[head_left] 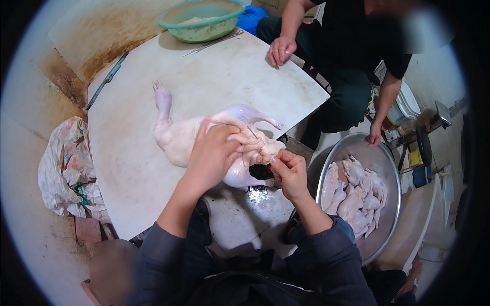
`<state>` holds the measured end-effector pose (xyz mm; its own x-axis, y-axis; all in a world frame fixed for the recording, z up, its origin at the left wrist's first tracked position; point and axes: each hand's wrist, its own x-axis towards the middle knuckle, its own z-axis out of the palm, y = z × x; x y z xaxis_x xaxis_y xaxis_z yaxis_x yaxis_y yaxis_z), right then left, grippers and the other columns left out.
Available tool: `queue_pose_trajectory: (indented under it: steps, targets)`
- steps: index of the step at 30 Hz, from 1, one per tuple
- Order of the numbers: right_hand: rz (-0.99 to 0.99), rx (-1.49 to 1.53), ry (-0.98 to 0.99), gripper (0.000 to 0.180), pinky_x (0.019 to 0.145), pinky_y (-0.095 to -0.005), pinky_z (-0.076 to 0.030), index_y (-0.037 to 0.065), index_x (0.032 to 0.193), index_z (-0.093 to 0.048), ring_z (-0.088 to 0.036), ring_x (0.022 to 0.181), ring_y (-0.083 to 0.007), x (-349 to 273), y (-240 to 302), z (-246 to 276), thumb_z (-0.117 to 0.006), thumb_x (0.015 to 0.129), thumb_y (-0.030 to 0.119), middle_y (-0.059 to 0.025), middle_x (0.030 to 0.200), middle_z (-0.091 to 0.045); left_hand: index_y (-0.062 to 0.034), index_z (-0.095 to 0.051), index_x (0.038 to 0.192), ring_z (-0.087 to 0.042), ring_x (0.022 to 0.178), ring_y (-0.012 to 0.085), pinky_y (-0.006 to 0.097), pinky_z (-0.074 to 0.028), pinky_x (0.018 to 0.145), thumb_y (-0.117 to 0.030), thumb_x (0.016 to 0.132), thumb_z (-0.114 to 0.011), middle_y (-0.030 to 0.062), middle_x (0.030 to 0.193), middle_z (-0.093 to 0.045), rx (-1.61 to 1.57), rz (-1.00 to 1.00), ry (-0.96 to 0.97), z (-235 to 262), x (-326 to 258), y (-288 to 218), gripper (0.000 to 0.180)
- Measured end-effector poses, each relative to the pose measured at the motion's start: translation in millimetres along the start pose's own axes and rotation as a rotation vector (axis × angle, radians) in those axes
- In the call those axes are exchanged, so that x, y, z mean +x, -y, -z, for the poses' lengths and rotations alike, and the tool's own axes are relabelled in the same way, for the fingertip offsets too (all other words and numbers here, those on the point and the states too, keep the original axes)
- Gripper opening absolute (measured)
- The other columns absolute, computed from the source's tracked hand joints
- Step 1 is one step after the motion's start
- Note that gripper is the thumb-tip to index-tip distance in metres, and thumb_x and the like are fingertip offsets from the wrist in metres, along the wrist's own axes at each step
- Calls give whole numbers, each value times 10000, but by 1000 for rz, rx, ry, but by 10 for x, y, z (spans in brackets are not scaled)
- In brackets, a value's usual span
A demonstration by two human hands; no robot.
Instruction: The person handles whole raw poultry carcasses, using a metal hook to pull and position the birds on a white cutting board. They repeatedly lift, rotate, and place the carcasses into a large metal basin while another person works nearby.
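Note:
A plucked poultry carcass (178, 136), pale with purplish legs, lies on the white tabletop (127, 188). A wing points up at its left; the legs spread toward the right. My left hand (214, 153) rests over the carcass with fingers curled into the loose skin between the legs. Near these fingers, a thin dark metal pin or skewer (252, 132) sticks out of the flesh. At the tail end, my right hand (290, 175) pinches the skin edge between thumb and fingers. Whether those fingertips also hold something small is hidden.
A green basin (204, 31) stands at the far edge beside thin metal skewers (217, 42). A blue-handled tool (109, 76) lies far left. At right, a metal basin (395, 196) holds several plucked birds (357, 196). A co-worker's hands (282, 51) touch the table and basin rim.

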<state>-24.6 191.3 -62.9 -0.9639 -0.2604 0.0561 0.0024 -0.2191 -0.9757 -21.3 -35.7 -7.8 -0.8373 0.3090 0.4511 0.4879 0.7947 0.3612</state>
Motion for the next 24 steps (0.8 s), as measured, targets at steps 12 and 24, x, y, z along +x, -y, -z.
queue_pose_trajectory:
  steps: [12,24]
  targets:
    - [255,-1004,256,211,623,-322,-513,-2,1104,-709,-656,633,-156,-45,906,-19,-653,922,88,-148,702,-645,-59,-692,955,-669,758,234,523,-315,1181,-31,798,-747,64,863,-707,-137,219,-385,-172,23,67,168]
    - [-154,-171,-45,263,721,-231,-499,-64,1205,-689,-610,827,-68,-158,159,-110,-609,1009,91,-49,915,-744,-17,-692,895,-678,852,298,369,-543,849,-47,760,-756,117,893,-709,-201,124,-396,-336,35,-39,152]
